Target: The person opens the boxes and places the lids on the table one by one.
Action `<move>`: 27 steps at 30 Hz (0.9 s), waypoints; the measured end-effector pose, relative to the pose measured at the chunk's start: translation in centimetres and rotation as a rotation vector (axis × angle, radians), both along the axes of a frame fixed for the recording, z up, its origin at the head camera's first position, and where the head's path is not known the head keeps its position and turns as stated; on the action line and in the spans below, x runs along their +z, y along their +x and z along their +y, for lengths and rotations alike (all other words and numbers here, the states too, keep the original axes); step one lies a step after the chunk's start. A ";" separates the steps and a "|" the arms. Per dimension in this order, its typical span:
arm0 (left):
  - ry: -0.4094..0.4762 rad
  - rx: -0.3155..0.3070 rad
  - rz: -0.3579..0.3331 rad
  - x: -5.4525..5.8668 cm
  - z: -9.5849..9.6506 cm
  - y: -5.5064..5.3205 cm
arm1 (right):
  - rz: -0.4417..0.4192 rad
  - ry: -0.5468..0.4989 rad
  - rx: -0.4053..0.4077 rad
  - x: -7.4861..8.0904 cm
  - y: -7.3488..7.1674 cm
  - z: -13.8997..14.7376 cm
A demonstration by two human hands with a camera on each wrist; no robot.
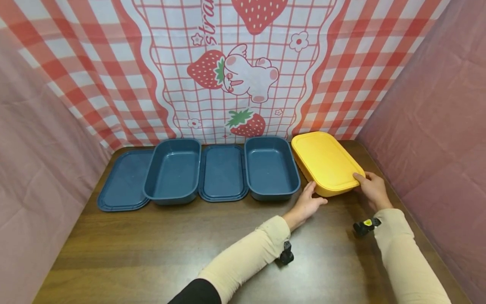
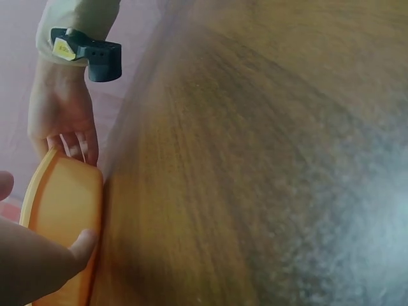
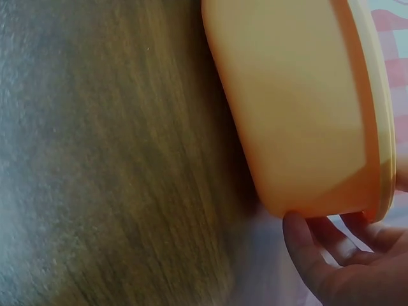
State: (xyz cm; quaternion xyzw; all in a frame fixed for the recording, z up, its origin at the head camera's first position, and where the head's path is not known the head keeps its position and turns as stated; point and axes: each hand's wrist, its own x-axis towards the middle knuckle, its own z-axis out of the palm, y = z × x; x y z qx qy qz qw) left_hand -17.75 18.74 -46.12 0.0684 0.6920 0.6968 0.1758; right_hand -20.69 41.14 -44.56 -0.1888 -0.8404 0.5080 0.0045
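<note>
A yellow lidded food container (image 1: 327, 162) stands at the far right of the table, angled, its lid (image 1: 322, 156) in place. My left hand (image 1: 305, 204) holds its near left corner, the thumb against the front wall in the left wrist view and the fingers at the left side. At the near right corner my right hand (image 1: 373, 190) grips it, with the thumb on the lid's edge in the head view. The right wrist view shows that hand's fingers (image 3: 299, 239) against the container's end. The container's far side is hidden in both wrist views.
Left of the yellow container, a row runs along the back: a blue container (image 1: 271, 169), stacked blue lids (image 1: 223, 173), another blue container (image 1: 174, 171) and a blue lid (image 1: 125, 181). A strawberry-print curtain (image 1: 243, 76) hangs behind the brown table (image 1: 152, 245). Pink cloth (image 1: 429, 105) borders the right.
</note>
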 end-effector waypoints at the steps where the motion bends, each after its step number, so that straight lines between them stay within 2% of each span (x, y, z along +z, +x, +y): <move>1: -0.012 0.003 0.005 0.0 0.0 0.0 | 0.001 -0.001 -0.002 0.0 0.0 0.0; 18: -0.173 -0.003 0.081 0.1 -0.9 0.6 | 0.026 -0.043 -0.018 0.7 0.9 -1.1; 27: -0.182 -0.001 0.096 -0.3 -1.5 0.9 | 0.034 -0.081 -0.023 0.5 1.7 -1.5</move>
